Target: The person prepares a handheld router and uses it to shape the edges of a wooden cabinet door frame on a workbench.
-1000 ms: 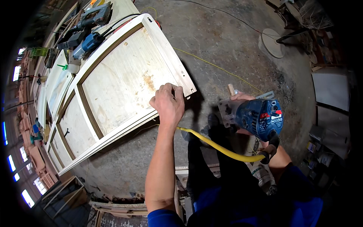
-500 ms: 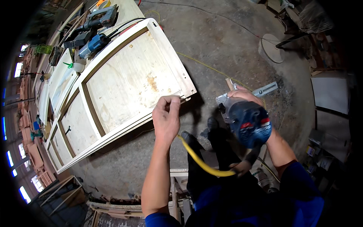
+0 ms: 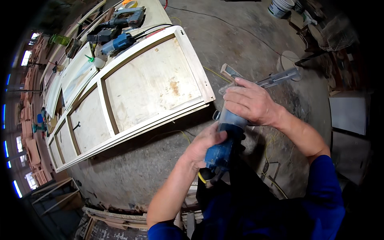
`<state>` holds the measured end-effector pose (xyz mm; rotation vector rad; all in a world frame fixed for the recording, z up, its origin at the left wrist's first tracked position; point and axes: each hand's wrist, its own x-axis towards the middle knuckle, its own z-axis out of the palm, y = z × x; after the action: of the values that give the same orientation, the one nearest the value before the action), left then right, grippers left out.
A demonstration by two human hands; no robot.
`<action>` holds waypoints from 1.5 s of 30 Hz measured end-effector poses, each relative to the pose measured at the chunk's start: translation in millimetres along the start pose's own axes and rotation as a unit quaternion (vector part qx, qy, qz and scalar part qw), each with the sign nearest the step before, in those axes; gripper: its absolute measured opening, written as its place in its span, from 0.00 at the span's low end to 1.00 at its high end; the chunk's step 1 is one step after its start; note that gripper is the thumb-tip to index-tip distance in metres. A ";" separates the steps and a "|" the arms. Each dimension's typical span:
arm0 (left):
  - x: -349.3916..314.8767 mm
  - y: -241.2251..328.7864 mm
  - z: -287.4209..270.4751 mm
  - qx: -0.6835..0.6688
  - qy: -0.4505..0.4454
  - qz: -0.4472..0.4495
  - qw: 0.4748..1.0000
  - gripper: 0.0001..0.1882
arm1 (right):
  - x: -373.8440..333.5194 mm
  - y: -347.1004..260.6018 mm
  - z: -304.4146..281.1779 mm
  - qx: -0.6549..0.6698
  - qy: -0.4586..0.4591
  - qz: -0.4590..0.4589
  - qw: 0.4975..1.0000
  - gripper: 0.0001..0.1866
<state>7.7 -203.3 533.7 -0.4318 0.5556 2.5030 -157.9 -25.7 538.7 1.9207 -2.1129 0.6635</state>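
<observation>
Tool (image 3: 222,153) is already up, left hand (image 3: 205,145) wrapped round its near end, right hand (image 3: 255,103) farther along, right of the wood panel (image 3: 146,76) (what work remains doesn't show).

The panel (image 3: 148,80) is set left of the power tool (image 3: 218,154), gripped by the right hand (image 3: 253,103) ahead of the left hand (image 3: 201,147); a bucket (image 3: 280,8) is placed beyond, rightward.

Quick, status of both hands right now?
Left hand: closed, holding the blue tool by its body.
Right hand: closed, holding the same tool nearer its far end.
</observation>
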 end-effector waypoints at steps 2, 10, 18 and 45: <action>-3.4 3.3 11.6 0.039 0.015 0.030 0.999 0.42 | 11.0 -4.4 -8.8 -0.045 -0.009 -0.023 0.999 0.15; -17.8 10.4 46.8 0.254 0.134 0.245 0.926 0.50 | -11.3 -52.2 -42.4 0.121 0.162 0.183 0.962 0.26; -20.0 -11.9 73.8 0.533 0.310 0.283 0.734 0.58 | 26.6 -75.7 -10.3 0.735 0.141 0.408 0.523 0.35; -94.4 -0.8 37.2 0.406 0.288 0.386 0.777 0.32 | 116.1 -57.5 5.8 0.864 0.204 0.323 0.327 0.31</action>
<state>77.3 -225.9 604.0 -0.7050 2.3424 2.4076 -115.7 -134.2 595.9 0.1214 -1.0498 3.9481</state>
